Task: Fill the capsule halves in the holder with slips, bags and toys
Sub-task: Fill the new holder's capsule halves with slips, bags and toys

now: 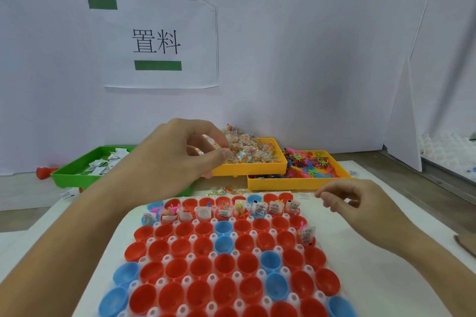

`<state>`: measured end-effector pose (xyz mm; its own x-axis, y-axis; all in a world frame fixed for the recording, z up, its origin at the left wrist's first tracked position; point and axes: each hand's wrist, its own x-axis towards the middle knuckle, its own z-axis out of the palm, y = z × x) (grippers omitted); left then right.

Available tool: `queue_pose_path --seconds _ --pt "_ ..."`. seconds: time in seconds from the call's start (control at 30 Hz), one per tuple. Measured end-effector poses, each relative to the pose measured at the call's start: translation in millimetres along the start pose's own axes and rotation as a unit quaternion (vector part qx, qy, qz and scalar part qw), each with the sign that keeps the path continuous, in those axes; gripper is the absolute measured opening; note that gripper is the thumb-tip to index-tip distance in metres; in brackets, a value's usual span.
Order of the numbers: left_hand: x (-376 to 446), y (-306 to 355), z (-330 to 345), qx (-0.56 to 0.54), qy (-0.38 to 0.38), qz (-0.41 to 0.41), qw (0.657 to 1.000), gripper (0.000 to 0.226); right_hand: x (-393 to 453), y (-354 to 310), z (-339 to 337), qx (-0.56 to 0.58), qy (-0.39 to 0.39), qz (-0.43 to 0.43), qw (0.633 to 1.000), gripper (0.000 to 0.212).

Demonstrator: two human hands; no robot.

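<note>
A white holder (342, 265) of red and blue capsule halves (224, 265) lies nearest the person. Only its far row (231, 210) and one red half (306, 235) at the right edge hold slips, bags and toys. Beyond the holder sit a green tray (77, 175) of paper slips, a yellow tray (257, 166) of small bags and a second yellow tray (296, 181) of coloured toys. The left hand (180, 157) reaches over the bag tray, fingers curled, pinching a bag (206, 148). The right hand (360, 203) hovers just right of the holder's far corner, fingers loosely curled. A paper sign (159, 44) hangs on the wall behind.
</note>
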<state>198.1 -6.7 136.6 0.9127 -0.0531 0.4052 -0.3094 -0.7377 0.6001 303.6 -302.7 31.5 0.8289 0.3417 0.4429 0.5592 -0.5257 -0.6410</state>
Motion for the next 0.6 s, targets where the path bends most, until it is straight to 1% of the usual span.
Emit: queue_pose_path --seconds 0.07,0.17,0.27,0.33,0.43,0.53,0.6 --pt "0.1 -1.3 -3.8 -0.008 0.006 0.001 1.0 0.008 1.9 10.7 3.8 -0.021 0.037 0.027 0.999 0.019" --pt "0.0 -4.9 -12.0 -0.019 0.013 0.005 1.0 0.012 7.6 22.0 9.6 -0.023 0.073 0.062 0.995 0.021" --pt "0.5 -12.3 -21.8 -0.009 0.023 0.006 1.0 0.016 28.0 24.0 12.5 -0.041 0.093 0.065 0.993 0.023" --pt "1.5 -17.8 -27.2 -0.003 0.033 -0.001 0.999 0.016 50.9 25.3 16.4 -0.07 0.081 0.068 0.992 0.024" --pt "1.6 -23.0 -32.3 0.002 0.043 -0.006 0.999 0.014 90.9 29.6 27.1 -0.124 0.026 0.09 0.988 0.024" --pt "1.0 -23.8 -34.6 -0.008 0.043 0.001 0.999 0.015 123.1 40.6 41.8 -0.163 -0.01 0.146 0.976 0.023" --pt "0.6 -23.6 -35.6 -0.016 0.042 0.01 0.999 0.016 135.0 48.5 52.3 -0.173 -0.016 0.19 0.966 0.015"
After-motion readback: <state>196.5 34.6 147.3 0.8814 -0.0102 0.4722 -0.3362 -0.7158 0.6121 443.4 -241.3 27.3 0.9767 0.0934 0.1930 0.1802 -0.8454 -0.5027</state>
